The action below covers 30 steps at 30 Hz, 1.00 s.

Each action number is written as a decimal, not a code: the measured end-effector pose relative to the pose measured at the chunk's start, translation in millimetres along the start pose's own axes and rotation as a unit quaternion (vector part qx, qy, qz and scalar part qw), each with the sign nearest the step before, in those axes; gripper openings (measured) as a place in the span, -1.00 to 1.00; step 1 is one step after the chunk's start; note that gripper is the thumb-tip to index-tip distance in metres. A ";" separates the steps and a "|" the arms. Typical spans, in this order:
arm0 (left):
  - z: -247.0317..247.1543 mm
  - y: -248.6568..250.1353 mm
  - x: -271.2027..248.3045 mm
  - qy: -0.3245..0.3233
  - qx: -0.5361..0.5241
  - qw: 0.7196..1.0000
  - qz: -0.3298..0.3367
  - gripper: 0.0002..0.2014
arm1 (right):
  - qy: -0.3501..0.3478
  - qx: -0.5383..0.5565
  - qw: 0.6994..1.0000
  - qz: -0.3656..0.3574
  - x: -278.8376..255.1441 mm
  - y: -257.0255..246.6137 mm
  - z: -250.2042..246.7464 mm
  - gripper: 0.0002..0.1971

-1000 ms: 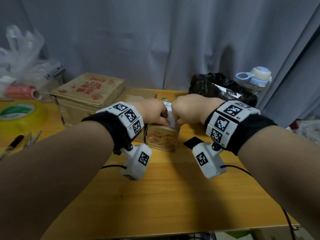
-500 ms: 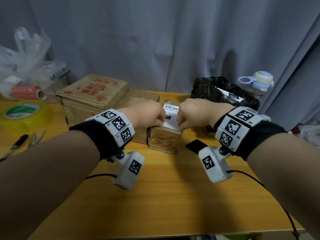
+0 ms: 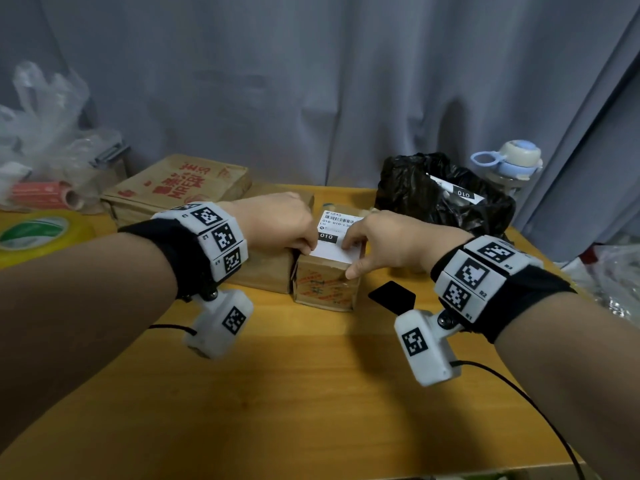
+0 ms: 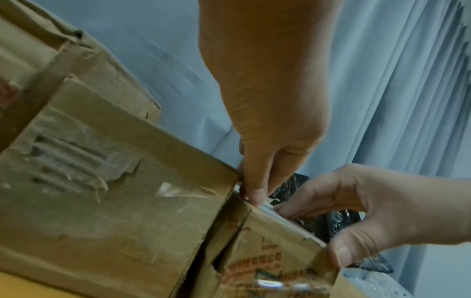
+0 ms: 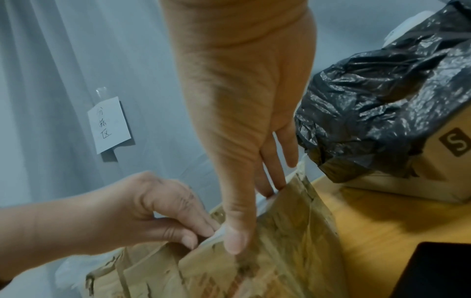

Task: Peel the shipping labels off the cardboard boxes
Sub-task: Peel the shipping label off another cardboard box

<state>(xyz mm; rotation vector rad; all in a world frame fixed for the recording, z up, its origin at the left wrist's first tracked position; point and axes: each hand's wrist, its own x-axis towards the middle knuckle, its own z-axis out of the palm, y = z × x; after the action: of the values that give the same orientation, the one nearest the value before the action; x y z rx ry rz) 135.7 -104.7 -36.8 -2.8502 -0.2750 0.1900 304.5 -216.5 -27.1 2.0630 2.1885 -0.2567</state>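
On the wooden table (image 3: pixel 311 393) a small cardboard box (image 3: pixel 325 284) stands against a larger box (image 3: pixel 266 271), the white shipping label (image 3: pixel 337 237) on its top. The left hand (image 3: pixel 277 223) pinches the label's near-left corner; the right hand (image 3: pixel 384 242) grips the box's near-right top corner, thumb down the front.

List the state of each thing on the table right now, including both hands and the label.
Label: stuck on the small box's top, near edge between the fingers.
Small box: closed, upright on the table.
Left hand: pinches the label's near left corner.
Right hand: steadies the box, thumb on its front.
Black bag: open, a label inside.
Bottle: capped.
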 end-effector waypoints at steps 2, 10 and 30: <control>1.2 1.2 2.2 0.009 -0.010 1.000 0.018 -0.76 | -0.012 -0.011 1.000 0.004 -0.2 2.7 -3.4 -0.35; 2.3 8.4 16.7 0.020 -0.026 0.999 0.018 -0.77 | -0.029 -0.018 0.999 0.006 -2.5 10.9 -9.6 -0.35; -0.2 8.7 16.5 -0.020 -0.052 0.998 -0.018 -0.75 | -0.050 -0.015 0.997 0.048 7.4 2.5 -12.5 -0.35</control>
<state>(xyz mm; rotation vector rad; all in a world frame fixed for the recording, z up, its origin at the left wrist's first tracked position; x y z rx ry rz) 153.2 -109.6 -40.7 -2.9440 -0.3538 0.2312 306.8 -206.6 -16.5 2.0857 2.0172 -0.3066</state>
